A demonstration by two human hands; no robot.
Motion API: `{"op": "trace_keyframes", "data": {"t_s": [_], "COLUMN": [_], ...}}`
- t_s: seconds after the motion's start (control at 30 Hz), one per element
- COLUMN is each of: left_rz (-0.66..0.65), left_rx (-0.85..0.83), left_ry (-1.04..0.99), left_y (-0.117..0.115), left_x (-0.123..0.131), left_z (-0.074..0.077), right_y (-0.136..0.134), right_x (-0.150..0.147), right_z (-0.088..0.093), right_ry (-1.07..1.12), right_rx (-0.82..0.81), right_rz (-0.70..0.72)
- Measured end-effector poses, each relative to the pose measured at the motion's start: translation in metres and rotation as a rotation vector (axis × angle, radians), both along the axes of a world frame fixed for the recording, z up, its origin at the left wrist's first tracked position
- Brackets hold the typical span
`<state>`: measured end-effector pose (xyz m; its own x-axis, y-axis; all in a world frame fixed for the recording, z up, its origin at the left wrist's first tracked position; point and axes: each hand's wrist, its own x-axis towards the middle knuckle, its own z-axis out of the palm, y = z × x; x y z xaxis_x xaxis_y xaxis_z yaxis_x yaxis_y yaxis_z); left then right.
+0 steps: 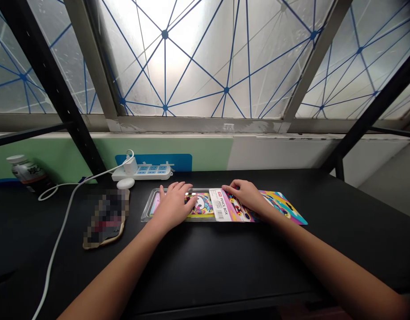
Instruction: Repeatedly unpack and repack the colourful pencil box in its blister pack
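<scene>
A colourful pencil box [202, 205] lies in a clear plastic tray on the black table [205, 266]. My left hand [174, 205] rests on its left part, fingers spread flat over the top. A bright printed card sleeve [284, 205] with a white "PENCIL BOX" label [220, 205] sticks out to the right. My right hand [247, 195] lies on that sleeve beside the label, fingers curved down onto it.
A white power strip [143, 171] with a charger [130, 165] sits at the back; its cable [58, 240] runs toward the near left edge. A small white oval object [125, 183] lies in front of it. A blurred flat item [106, 218] lies left, a bottle [26, 172] far left.
</scene>
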<state>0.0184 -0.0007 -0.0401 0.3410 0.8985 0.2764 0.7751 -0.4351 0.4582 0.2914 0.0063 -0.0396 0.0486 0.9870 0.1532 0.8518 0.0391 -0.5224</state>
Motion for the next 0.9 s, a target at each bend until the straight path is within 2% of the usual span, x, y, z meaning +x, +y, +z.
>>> {"op": "trace_keyframes", "data": {"t_s": [0.1,0.2,0.33,0.43,0.6,0.73,0.9], "left_rz": [-0.061,-0.098,-0.022,0.071,0.069,0.058,0.019], "left_rx": [-0.051,-0.101,-0.053,-0.094,-0.19,-0.255,-0.301], "left_ry": [-0.19,-0.459,-0.738,-0.887,-1.032,-1.185,-1.324], "left_y": [-0.002,0.005,0.021,0.029,0.033,0.033,0.032], "left_x": [0.001,-0.013,-0.043,-0.052,-0.041,-0.038,-0.04], "left_z": [0.005,0.012,0.016,0.009,-0.008,-0.011,-0.006], "right_y": [0.001,0.002,0.002,-0.001,-0.008,-0.003,0.018], "right_x": [-0.004,-0.002,0.013,0.028,0.039,0.02,-0.038], "right_z": [-0.002,-0.003,0.001,0.01,0.024,0.026,0.032], "right_ry": [-0.006,-0.008,-0.019,-0.023,-0.034,-0.104,-0.217], "right_rx": [-0.017,-0.043,-0.091,-0.144,-0.239,-0.25,-0.243], "right_rz": [0.018,0.035,0.06,0.14,0.28,0.336,0.436]}}
